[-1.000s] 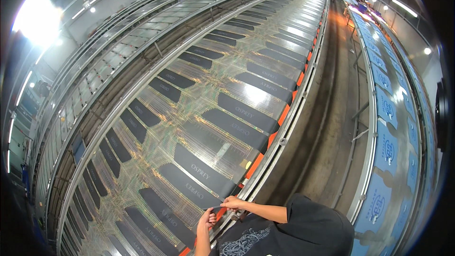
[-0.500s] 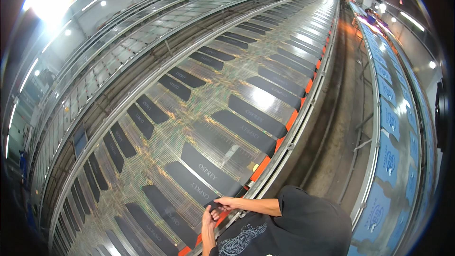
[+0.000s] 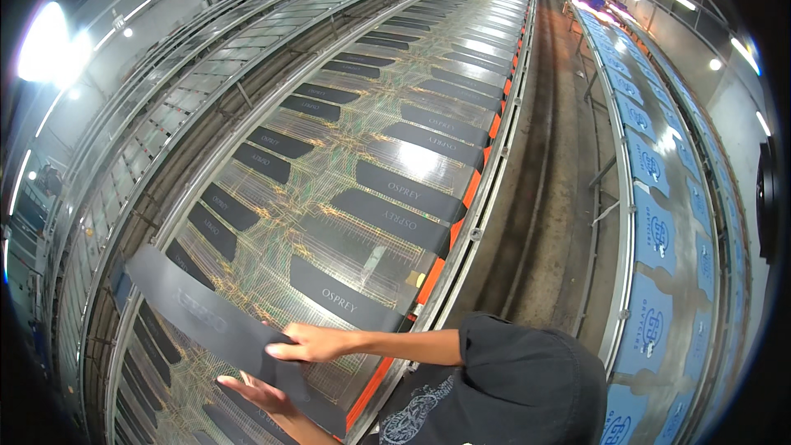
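Panel (image 3: pixel 189 305), dark grey w/ a pale print, is up off the surface (image 3: pixel 354 251), slanting across it, far end over the far edge. R hand (image 3: pixel 311 341) grips it near the body end, thumb on top; prob. held by the margin so fingers stay clear of the print. L hand (image 3: pixel 259 395) is open, fingers straight, at the panel's lower edge; maybe there to steady it, contact can't be told.

Around it, dark pieces (image 3: pixel 334 287) lie flat in two rows, gaps btwn, narrow ends inward; prob. spaced so prints don't touch. Orange strip (image 3: pixel 432 280) runs along near edge, next to the rail (image 3: pixel 475 236), w/ a yellow tab (image 3: pixel 416 278) nearby. Across the aisle (image 3: pixel 503 280), blue pieces (image 3: pixel 648 313) lie flat too, prints up, likely to keep them unsmudged.
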A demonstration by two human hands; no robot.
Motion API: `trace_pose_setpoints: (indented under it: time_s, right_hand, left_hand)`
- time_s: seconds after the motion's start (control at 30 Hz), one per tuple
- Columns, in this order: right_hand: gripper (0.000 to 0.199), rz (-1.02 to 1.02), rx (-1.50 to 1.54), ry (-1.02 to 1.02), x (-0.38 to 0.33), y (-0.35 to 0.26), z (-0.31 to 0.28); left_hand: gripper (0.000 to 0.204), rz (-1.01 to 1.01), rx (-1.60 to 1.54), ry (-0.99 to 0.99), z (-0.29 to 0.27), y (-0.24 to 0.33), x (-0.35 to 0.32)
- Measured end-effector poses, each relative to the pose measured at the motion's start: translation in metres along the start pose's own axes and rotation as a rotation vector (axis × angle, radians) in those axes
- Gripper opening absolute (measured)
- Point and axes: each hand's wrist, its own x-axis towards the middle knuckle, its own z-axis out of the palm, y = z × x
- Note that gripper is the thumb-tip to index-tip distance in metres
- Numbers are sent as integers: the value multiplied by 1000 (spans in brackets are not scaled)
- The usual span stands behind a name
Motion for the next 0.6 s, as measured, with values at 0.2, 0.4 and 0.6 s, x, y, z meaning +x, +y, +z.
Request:
trace_pose_setpoints:
  time_s: [0.2,0.4,0.6]
  right_hand:
    - [59,389,-114,-181,-121,98,-17]
    - [55,604,-134,-124,-159,169,-31]
    - [54,682,-239,191,-121,230,-36]
  left_hand:
    - [41,-849,-808,241,-13,-44,34]
    - [36,-787,-378,324,-14,-168,48]
    - [41,-748,-219,248,1,-222,98]
